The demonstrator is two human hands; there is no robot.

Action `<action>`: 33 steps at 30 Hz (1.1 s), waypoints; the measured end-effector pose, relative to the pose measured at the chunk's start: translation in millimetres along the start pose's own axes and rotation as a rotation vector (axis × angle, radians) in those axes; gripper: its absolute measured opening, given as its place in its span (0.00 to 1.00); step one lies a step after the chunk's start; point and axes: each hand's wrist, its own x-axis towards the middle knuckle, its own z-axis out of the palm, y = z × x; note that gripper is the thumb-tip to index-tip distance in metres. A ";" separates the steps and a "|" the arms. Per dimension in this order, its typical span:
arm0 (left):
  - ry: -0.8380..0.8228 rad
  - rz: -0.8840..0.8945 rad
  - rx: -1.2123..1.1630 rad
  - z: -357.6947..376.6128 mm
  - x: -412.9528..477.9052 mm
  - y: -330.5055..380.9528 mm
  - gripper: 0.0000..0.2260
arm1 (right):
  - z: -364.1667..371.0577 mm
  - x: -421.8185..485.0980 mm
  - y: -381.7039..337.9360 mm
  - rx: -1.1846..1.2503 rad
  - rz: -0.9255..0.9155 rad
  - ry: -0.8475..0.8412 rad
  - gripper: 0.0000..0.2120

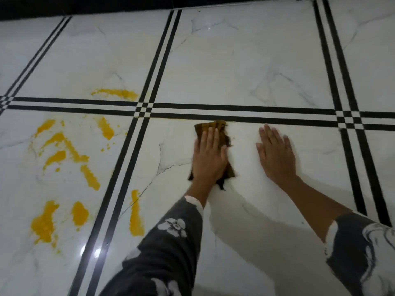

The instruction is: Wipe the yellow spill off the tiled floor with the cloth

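A dark brown cloth (222,131) lies flat on the white marble floor tile just below a black stripe. My left hand (208,154) presses down on it with straight fingers, covering most of it. My right hand (275,154) rests flat on the bare tile to the right, fingers spread, holding nothing. Yellow spill (64,150) is smeared in several streaks and blobs over the tile to the left, with one patch (116,94) above the horizontal stripes and one streak (135,214) just right of the vertical stripes.
Black double stripes (235,113) cross the floor in a grid. A dark wall base (128,5) runs along the top. Dark flowered sleeves (171,242) cover both forearms. A light glare shows on the tile at the lower left.
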 end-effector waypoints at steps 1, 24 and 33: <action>0.010 -0.053 -0.010 -1.4 1.8 -12.2 0.26 | -2.0 -5.9 8.7 0.010 0.041 0.018 0.32; 0.071 0.041 -0.017 34.7 -60.6 89.6 0.27 | -22.3 -64.1 100.6 0.001 0.383 0.046 0.29; -0.120 0.384 -0.050 34.2 31.7 145.9 0.24 | -15.8 -62.2 107.3 -0.014 0.367 0.064 0.33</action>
